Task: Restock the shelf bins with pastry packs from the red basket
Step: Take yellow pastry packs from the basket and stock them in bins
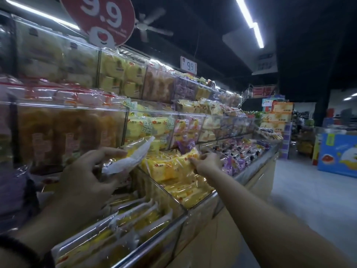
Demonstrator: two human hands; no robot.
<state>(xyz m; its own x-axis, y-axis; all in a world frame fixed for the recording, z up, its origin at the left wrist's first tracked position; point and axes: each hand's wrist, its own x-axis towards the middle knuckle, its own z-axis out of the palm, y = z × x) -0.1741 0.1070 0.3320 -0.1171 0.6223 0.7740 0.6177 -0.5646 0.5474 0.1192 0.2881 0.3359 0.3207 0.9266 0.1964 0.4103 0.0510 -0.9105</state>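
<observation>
Left hand point(87, 176) curled round a clear-wrapped yellow pastry pack point(133, 153), raised in front of the middle shelf; right hand point(208, 163) stretched further along, fingertips pinching a second pack point(183, 159) atop the heap in the lower bin point(199, 207). Raised pack to the left of the pinched one, slightly higher, the two near but apart.

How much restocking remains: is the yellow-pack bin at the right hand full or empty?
About full: yellow packs pile to the bin rim; the right hand pinches one.

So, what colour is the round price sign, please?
The sign is red with white numerals; head view.
</observation>
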